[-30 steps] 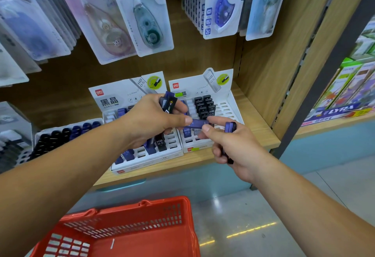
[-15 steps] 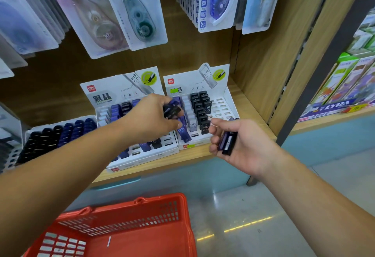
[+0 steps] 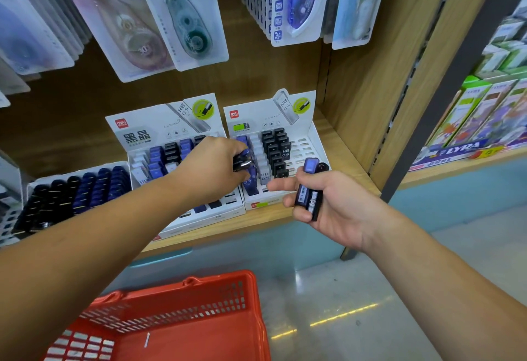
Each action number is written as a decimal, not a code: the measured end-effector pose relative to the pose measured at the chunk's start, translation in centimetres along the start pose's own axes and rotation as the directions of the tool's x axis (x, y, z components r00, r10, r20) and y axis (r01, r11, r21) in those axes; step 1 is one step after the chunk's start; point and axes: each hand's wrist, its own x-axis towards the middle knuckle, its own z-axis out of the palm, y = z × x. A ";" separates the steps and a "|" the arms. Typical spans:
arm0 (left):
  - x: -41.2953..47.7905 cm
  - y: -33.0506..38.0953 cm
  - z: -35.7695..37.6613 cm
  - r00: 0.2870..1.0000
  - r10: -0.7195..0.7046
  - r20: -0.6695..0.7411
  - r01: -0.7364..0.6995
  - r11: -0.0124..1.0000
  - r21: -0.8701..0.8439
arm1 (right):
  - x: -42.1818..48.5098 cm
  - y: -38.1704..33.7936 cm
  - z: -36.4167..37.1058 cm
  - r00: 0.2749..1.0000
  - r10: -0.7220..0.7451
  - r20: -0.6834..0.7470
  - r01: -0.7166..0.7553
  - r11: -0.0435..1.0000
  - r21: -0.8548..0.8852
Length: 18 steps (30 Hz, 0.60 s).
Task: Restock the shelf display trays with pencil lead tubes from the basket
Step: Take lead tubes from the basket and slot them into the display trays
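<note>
Here, left hand (image 3: 211, 166) pinches tubes (image 3: 242, 162) over the right tray (image 3: 306, 147), at its blue column, presumably to slot one; right hand (image 3: 333, 206), apart, clasps spares (image 3: 306, 192) as ready supply. Basket (image 3: 199, 318) sits below.

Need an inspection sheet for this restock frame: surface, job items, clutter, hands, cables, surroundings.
Surface: wooden shelf carries two white trays side by side.
Job's things: left tray partly filled; right tray has open slots on its right side; red basket below the shelf.
Clutter: nothing seen.
Hands: left hand grips dark tubes at the right tray's left edge; right hand holds blue and black tubes.
Cables: nothing seen.
Surroundings: correction tape packs hang above; colourful boxes to the right.
</note>
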 end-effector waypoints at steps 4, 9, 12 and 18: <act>0.2 0.0 0.3 0.994 0.110 -0.012 -0.109 0.990 0.086 | 0.2 0.4 -0.6 0.995 -0.025 -0.098 0.017 0.996 -0.088; 0.7 0.4 1.2 0.986 0.148 0.082 -0.160 0.974 0.159 | 0.1 0.4 -1.2 0.996 -0.031 -0.079 0.021 0.992 -0.121; 1.0 0.8 0.6 0.992 0.104 0.066 -0.112 0.983 0.143 | 0.3 0.2 -1.3 0.996 -0.008 -0.093 0.003 0.998 -0.063; 0.7 4.0 -1.9 0.973 -0.187 0.134 0.230 0.780 -0.583 | 0.7 0.9 -0.9 0.975 -0.170 -0.144 0.136 0.966 -0.218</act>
